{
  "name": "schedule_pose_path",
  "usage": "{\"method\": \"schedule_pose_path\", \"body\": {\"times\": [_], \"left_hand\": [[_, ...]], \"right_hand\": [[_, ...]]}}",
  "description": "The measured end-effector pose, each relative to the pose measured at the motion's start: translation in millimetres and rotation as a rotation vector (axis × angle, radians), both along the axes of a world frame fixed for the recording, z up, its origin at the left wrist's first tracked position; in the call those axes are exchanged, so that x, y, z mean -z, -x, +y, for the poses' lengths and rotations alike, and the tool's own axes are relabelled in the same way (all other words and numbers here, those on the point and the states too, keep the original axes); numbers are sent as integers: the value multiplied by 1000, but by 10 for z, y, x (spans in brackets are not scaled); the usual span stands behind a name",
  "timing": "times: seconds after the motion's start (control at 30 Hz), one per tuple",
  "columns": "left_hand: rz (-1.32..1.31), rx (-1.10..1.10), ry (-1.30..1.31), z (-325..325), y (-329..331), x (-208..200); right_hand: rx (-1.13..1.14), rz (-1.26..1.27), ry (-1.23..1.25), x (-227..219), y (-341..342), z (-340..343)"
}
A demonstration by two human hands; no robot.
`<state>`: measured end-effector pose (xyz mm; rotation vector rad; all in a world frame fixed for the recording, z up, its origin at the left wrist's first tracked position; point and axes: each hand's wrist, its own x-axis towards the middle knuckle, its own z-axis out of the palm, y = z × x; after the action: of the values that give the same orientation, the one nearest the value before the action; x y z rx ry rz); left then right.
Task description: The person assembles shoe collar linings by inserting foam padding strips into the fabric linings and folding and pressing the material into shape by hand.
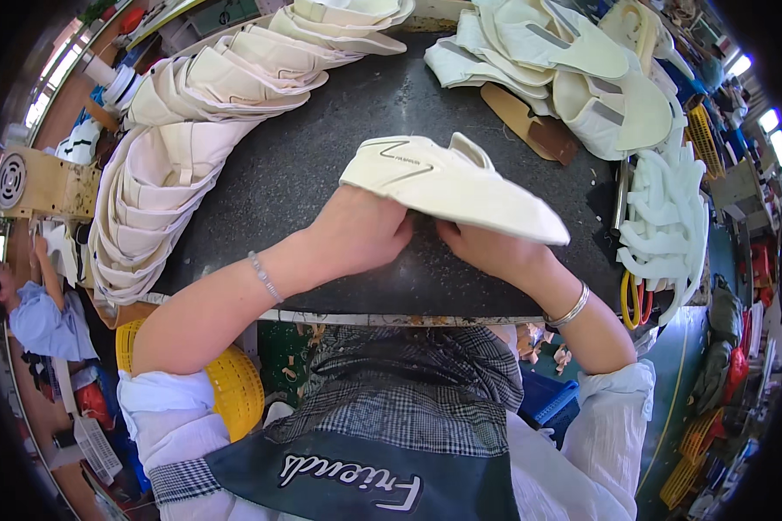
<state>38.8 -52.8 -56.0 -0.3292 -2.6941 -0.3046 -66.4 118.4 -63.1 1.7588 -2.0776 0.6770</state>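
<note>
A cream-white shoe upper [456, 187] is held between my hands above the dark worktable [295, 161], its toe pointing right and slightly toward me. My left hand [369, 227] is closed on the upper's left end, fingers curled under its edge. My right hand [493, 249] grips the lower edge near the middle, partly covered by the upper. The fingertips of both hands are hidden beneath it. Along the left of the table, more cream uppers [161, 178] stand nested in a long curved row.
At the far right lie flatter white uppers [582, 65] beside a brown insole-shaped piece [530, 126]. White tube-like strips [665, 221] hang over the right edge, above yellow and red loop handles [634, 300]. A yellow basket [235, 391] stands below. Another person [48, 317] works at left.
</note>
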Motion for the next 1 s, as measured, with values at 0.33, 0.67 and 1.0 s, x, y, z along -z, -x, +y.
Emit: {"method": "schedule_pose_path", "body": {"times": [0.33, 0.67, 1.0], "left_hand": [[-281, -23, 202, -26, 114, -56], [-157, -65, -140, -107, 131, 29], [-337, -60, -39, -185, 178, -13]], "right_hand": [[18, -183, -205, 183, 61, -170], [52, -167, -257, 161, 91, -276], [6, -118, -394, -7, 116, -257]]}}
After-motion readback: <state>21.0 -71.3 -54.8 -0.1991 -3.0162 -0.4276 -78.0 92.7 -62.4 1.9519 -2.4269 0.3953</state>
